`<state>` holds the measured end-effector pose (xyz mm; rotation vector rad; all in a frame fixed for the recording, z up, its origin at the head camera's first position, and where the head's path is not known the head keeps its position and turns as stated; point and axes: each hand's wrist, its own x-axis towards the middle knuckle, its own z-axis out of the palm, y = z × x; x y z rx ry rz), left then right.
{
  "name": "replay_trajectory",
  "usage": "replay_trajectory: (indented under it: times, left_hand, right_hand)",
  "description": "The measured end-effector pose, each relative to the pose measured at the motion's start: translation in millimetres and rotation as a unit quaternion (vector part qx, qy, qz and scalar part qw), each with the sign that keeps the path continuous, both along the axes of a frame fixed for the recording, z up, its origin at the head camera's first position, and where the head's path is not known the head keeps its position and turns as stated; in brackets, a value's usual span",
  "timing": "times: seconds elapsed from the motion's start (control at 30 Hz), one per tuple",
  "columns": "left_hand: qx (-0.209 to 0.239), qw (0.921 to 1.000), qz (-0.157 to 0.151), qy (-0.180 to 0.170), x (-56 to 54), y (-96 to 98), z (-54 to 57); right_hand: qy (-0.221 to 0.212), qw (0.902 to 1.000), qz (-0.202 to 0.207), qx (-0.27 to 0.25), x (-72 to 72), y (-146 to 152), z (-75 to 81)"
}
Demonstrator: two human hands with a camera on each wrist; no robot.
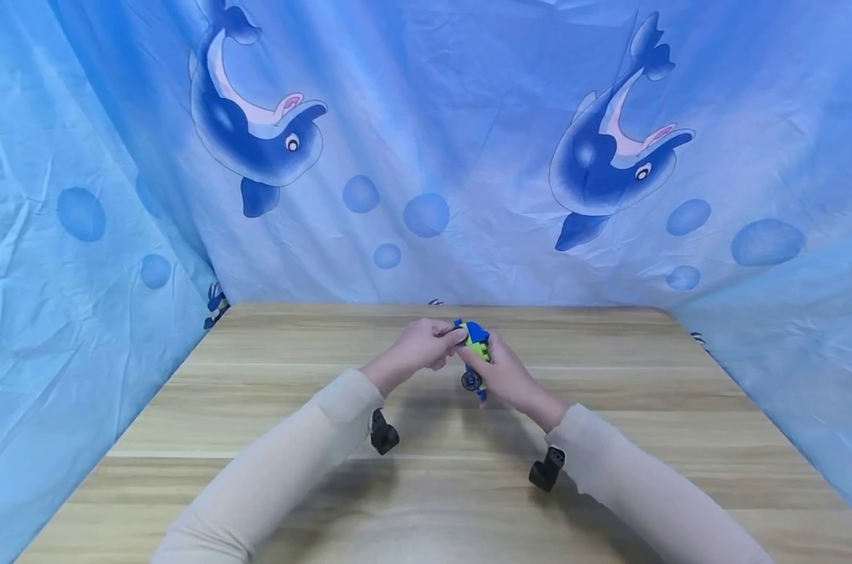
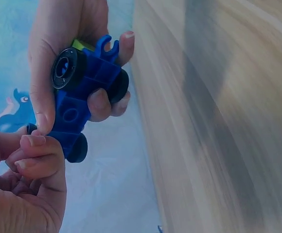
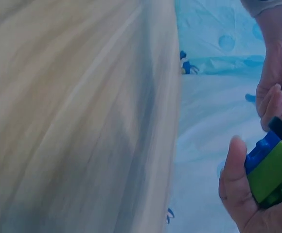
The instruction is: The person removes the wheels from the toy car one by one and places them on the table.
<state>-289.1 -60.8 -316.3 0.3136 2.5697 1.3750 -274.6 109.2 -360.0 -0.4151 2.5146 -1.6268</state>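
A small toy car of blue and lime-green building blocks is held up above the far part of the table. My right hand grips it by its body, thumb on one side and fingers round the other. In the left wrist view its blue underside shows, with black wheels and a blue hook at one end. At the opposite end, my left hand pinches a black wheel, mostly hidden behind the fingers. Green and blue blocks show against the right palm in the right wrist view.
Below the hands lies a wood-grain table. A blue curtain printed with dolphins and bubbles hangs behind its far edge and along both sides. Black wrist cameras sit at both cuffs.
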Motion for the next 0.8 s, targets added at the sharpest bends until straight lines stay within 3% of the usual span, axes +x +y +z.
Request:
replay_trajectory:
  times: [0.1,0.3,0.63,0.8]
  left_hand:
    - [0.012,0.9999,-0.005,-0.007,0.2,3.3,1.0]
    - [0.100,0.9941,-0.039,-0.008,-0.6,-2.7,1.7]
    - [0.127,0.9886,-0.050,0.064,-1.9,-11.9,3.1]
    - [0.145,0.9868,-0.042,0.058,-2.5,-14.5,5.8]
  right_hand:
    - [0.005,0.9998,-0.014,0.011,2.5,-1,0.1]
    - [0.001,0.9999,-0.008,-0.013,0.4,-4,0.1]
    - [-0.072,0.9939,-0.004,-0.084,-5.2,-2,5.8]
    - [-0.087,0.9917,-0.001,-0.095,-8.2,4,8.3]
